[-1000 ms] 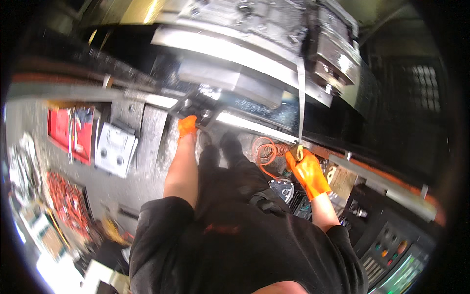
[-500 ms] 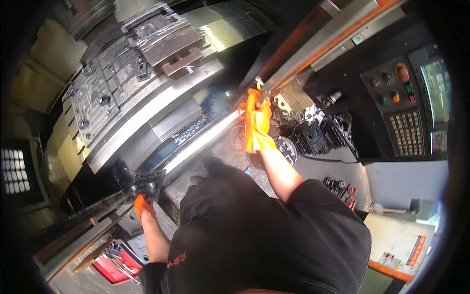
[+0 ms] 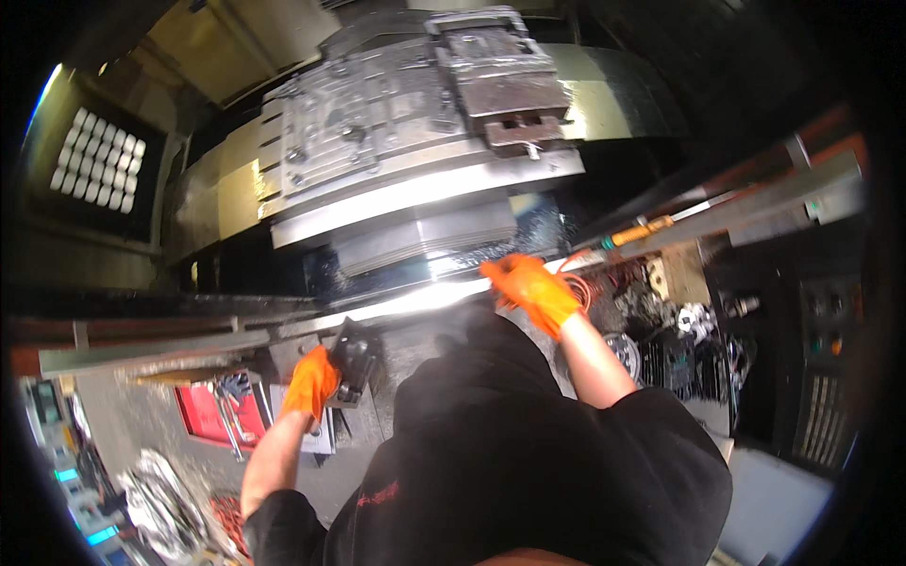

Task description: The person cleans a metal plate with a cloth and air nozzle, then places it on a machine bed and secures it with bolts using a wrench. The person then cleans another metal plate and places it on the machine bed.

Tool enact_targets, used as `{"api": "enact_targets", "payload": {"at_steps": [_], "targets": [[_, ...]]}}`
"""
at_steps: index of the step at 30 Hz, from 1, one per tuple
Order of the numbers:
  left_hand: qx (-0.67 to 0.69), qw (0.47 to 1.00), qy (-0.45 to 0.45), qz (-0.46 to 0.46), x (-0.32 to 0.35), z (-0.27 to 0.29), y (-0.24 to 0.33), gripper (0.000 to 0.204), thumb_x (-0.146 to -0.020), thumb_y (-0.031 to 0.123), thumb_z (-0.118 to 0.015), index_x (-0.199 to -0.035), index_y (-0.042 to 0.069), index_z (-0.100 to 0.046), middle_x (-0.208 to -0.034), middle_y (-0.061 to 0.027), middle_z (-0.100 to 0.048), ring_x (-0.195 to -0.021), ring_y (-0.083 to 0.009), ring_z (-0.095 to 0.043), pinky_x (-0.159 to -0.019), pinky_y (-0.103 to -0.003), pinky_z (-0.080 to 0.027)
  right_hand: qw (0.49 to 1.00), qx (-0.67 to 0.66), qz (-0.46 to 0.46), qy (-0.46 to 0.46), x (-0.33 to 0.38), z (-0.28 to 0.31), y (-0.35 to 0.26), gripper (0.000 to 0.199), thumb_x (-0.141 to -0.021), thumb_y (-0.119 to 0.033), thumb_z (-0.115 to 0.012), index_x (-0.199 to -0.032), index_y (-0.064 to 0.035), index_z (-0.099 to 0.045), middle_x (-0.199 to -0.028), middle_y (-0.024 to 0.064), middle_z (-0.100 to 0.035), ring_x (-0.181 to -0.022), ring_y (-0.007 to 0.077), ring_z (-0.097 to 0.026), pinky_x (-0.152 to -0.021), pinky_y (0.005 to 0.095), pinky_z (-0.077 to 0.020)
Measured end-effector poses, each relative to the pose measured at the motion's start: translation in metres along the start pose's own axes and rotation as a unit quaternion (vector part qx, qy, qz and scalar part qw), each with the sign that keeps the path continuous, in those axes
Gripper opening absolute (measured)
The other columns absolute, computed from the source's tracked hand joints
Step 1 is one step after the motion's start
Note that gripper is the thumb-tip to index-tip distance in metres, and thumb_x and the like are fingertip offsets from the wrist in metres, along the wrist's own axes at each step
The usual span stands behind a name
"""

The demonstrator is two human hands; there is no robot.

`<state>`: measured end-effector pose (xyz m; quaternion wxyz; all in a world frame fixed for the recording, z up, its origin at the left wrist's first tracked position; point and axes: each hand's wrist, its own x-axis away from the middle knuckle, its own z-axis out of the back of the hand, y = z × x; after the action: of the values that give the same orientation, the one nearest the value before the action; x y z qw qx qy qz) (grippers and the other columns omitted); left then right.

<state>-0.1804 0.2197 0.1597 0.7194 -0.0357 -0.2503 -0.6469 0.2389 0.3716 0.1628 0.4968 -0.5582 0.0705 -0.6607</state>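
My left hand, in an orange glove, is closed on the edge of a dark, blocky metal part at the left of my body. Its exact kind I cannot make out. My right hand, gloved in orange too, hovers near the bright front edge of the machine. Its thumb and fingers are apart, and nothing shows between them. Beyond that edge lies the machine's metal table, with a vise-like block on its right side.
A tool with a yellow-orange handle rests along the right rail, above a red coiled hose. Metal parts crowd the right side. A red tray of wrenches sits at left. A control panel stands far right.
My view has turned toward the right-hand machine rail's left, levelling the table. My right hand has come away from the rail toward the middle. The dark part in my left hand is now nearer my body.
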Motion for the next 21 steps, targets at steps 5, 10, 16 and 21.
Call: {"api": "enact_targets", "payload": {"at_steps": [5, 10, 16, 21], "targets": [[-0.047, 0.994, -0.043, -0.087, 0.025, 0.074, 0.058, 0.014, -0.078, 0.01, -0.064, -0.089, 0.002, -0.064, -0.084, -0.0248, -0.067, -0.087, -0.0465, -0.065, -0.078, -0.052, -0.05, 0.965, 0.033, 0.14, -0.218, -0.022, -0.062, -0.077, 0.067, -0.094, -0.06, -0.063, -0.123, 0.0012, -0.064, -0.103, 0.0098, -0.071, -0.087, 0.0165, -0.068, -0.079, 0.032, -0.0548], [-0.257, 0.927, -0.271, -0.048, -0.007, 0.185, 0.147, 0.017, -0.086, 0.011, -0.062, -0.101, 0.007, -0.07, -0.094, -0.0177, -0.073, -0.093, -0.0354, -0.071, -0.087, -0.043, -0.054, 0.901, -0.051, 0.115, -0.414, -0.088, -0.093, -0.1, 0.074, -0.092, -0.067, -0.061, -0.129, -0.0026, -0.064, -0.116, 0.0099, -0.07, -0.105, 0.0174, -0.066, -0.095, 0.0294, -0.0512], [-0.229, 0.972, -0.008, -0.048, 0.05, 0.263, 0.199, 0.027, -0.092, 0.02, -0.063, -0.114, 0.009, -0.073, -0.113, -0.0088, -0.075, -0.108, -0.0263, -0.07, -0.1, -0.038, -0.052, 0.839, -0.115, 0.114, -0.519, -0.063, -0.108, -0.178, 0.06, -0.098, -0.052, -0.063, -0.138, -0.0064, -0.062, -0.131, 0.0105, -0.067, -0.12, 0.0161, -0.061, -0.1, 0.0313, -0.0493], [-0.299, 0.896, 0.157, -0.288, -0.005, 0.302, 0.186, 0.04, -0.068, 0.012, -0.073, -0.108, 0.009, -0.075, -0.129, -0.0067, -0.069, -0.125, -0.0277, -0.062, -0.108, -0.045, -0.047, 0.698, -0.436, 0.011, -0.568, -0.052, -0.045, -0.201, 0.049, -0.102, -0.034, -0.057, -0.136, 0.0007, -0.059, -0.126, 0.0166, -0.069, -0.11, 0.0285, -0.069, -0.098, 0.0398, -0.0549]]}}
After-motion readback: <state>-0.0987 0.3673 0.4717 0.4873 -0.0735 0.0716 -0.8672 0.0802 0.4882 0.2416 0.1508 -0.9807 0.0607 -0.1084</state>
